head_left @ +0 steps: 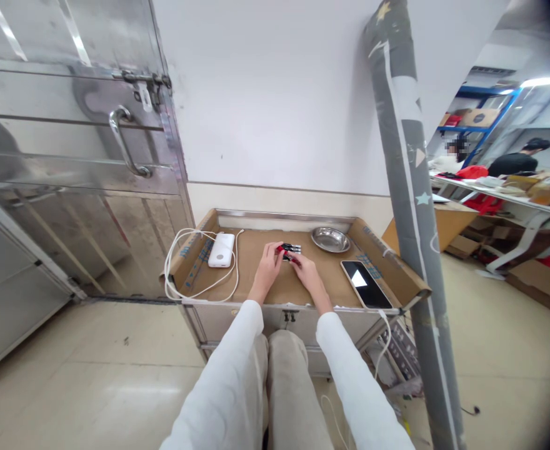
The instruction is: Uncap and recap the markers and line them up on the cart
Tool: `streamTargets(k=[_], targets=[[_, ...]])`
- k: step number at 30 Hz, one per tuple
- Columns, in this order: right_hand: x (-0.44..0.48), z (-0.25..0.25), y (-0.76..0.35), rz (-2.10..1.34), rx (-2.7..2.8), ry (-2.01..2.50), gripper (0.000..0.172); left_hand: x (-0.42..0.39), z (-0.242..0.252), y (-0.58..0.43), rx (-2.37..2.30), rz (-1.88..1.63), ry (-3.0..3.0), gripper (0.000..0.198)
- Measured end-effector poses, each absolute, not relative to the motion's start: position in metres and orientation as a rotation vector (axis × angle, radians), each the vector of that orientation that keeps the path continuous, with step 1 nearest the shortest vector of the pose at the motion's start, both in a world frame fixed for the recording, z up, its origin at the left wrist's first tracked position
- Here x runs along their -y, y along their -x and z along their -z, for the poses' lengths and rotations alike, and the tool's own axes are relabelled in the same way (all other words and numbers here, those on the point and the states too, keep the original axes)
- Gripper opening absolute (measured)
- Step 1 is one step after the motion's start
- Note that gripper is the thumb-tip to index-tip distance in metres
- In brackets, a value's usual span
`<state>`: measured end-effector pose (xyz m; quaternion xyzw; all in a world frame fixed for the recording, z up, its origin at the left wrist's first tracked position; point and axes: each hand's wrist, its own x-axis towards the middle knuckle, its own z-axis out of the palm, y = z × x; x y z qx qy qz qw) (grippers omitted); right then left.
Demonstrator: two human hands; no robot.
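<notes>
I record two-handed handling: left fingers (271,250) clamped on a red-and-black piece (281,249); right fingers (300,260), I cannot tell. Next calls, I judge, for steadiness.

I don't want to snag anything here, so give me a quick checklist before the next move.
1. Left hand at the small red, black and silver pieces: ok, fingers on them.
2. Right hand at the same pieces: ok, fingers at their near side.
3. Firm grip: cannot tell, the fingers cover the contact.
4. Round silver metal bowl upright and apart from both hands: ok.
5. Rectangular black-screened phone apart from the right hand: ok.
6. Thin white cable contained on the brown cardboard-lined table: not ok, it loops out past the left edge.
</notes>
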<state>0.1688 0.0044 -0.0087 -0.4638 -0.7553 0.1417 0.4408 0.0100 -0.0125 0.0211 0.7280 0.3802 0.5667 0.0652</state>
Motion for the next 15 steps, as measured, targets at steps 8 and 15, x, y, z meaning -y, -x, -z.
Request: streamTargets(k=[8, 15], targets=[[-0.0003, 0.0054, -0.1682, -0.313, 1.846, 1.192, 0.029, 0.0103, -0.0195, -0.0082, -1.181, -1.790, -2.085, 0.022], [0.0047, -0.0005, -0.1676, -0.254, 1.863, 1.214, 0.025, 0.0096, -0.0207, -0.0072, -1.253, -1.825, -2.016, 0.016]])
